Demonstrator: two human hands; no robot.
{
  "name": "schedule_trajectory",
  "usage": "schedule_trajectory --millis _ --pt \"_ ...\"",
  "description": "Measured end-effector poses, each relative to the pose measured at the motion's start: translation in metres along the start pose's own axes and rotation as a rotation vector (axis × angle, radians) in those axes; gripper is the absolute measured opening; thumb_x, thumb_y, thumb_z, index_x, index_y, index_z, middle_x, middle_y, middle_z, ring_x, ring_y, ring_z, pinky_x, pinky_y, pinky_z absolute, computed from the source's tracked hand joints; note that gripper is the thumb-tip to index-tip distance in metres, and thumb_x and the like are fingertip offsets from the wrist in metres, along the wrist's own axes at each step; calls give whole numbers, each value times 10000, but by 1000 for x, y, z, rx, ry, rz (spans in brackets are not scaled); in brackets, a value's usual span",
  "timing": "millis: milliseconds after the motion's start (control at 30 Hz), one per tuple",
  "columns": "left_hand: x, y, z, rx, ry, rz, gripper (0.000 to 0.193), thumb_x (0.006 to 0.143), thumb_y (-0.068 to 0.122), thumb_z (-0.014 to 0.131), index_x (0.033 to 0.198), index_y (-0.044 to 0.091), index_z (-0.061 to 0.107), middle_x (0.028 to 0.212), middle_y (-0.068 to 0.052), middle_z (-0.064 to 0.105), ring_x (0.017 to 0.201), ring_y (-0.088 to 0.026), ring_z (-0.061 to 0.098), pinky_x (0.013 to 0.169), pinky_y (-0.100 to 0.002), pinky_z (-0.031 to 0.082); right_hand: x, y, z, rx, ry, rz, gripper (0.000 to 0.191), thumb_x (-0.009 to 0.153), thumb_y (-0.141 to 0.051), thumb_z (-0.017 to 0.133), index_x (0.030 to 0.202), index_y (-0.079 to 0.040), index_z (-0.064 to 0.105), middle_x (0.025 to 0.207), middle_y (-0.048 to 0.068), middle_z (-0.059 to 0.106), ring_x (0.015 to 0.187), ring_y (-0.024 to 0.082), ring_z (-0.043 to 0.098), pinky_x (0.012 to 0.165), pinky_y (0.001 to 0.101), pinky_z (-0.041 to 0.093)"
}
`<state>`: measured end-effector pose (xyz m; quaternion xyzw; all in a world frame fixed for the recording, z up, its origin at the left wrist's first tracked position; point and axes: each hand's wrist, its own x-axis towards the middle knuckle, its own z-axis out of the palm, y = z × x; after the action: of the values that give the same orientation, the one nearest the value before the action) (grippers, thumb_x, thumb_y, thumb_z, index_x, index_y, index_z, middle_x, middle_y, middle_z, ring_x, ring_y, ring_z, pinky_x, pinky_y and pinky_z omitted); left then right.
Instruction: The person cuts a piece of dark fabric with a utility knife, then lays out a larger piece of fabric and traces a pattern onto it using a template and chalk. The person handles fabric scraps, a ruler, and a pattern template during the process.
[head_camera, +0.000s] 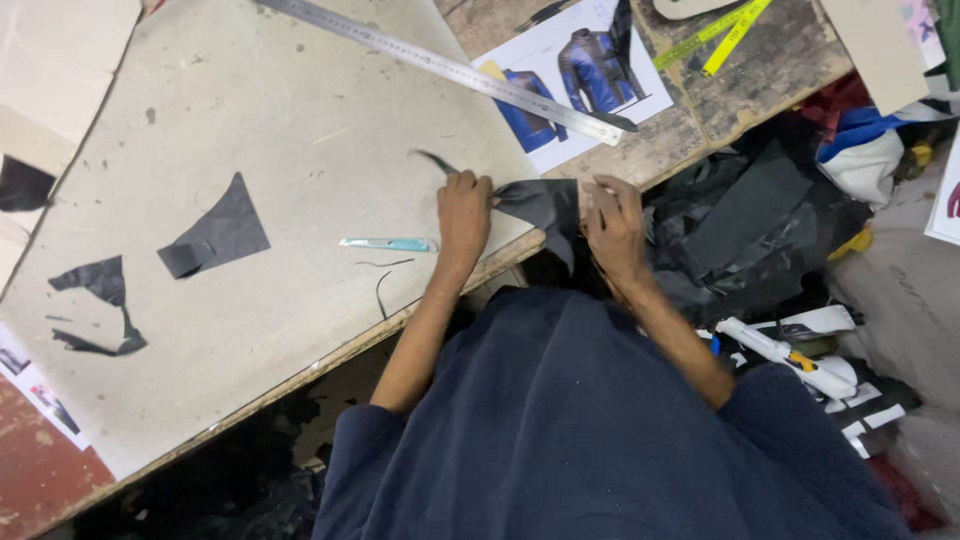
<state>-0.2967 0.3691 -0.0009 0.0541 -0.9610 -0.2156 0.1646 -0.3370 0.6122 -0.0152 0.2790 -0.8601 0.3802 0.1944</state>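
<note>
Holding a dark, floppy piece of leather (540, 205) at the desk (300, 120) edge, both hands pinch it: left hand (465, 210), right hand (612, 222). A small blue knife (388, 244) lies near.

Black leather piece (540, 205), pale grey board (300, 150), turquoise knife (388, 244), silver ruler (450, 70), yellow tape measure (725, 32).
</note>
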Motion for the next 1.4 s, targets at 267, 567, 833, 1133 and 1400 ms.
schedule_trajectory --millis 267,567,833,1133,1400 --pt "-60 -141 -155 -259 427 -235 175 873 62 794 938 13 639 948 -130 651 935 -350 609 841 -464 459 15 -128 66 162 -23 -90 290 947 91 662 1206 -31 711 1261 169 630 1158 349 635 974 440 547" --pt "-262 -365 -269 314 578 -772 172 839 66 826 931 25 687 1375 -262 503 1303 -449 462 1007 -554 398 -41 -223 139 -57 -418 -344 397 859 -30 740 1247 -116 733 1397 122 639 1315 343 569 1131 494 442" --pt "-304 -437 -260 55 606 -721 115 903 142 792 935 84 698 1628 -168 446 1546 -407 321 1254 -648 88 -16 -213 200 -206 -357 -390 292 975 -80 759 1262 -51 709 1180 112 711 1042 282 623 906 412 504" --pt "-187 -400 -217 -74 383 -405 211 793 278 851 941 160 760 1201 -153 613 1263 -376 495 1124 -574 298 115 -202 254 -287 -101 -332 403 962 21 747 1345 20 621 1333 187 606 1217 353 545 1075 490 430" --pt "-89 -387 -228 -52 200 -65 358 823 -14 703 1132 162 664 1087 -51 649 1054 -265 643 881 -417 487 41 -305 299 -63 -625 -359 695 954 -257 692 1554 -42 415 1614 197 384 1518 369 337 1263 558 224"
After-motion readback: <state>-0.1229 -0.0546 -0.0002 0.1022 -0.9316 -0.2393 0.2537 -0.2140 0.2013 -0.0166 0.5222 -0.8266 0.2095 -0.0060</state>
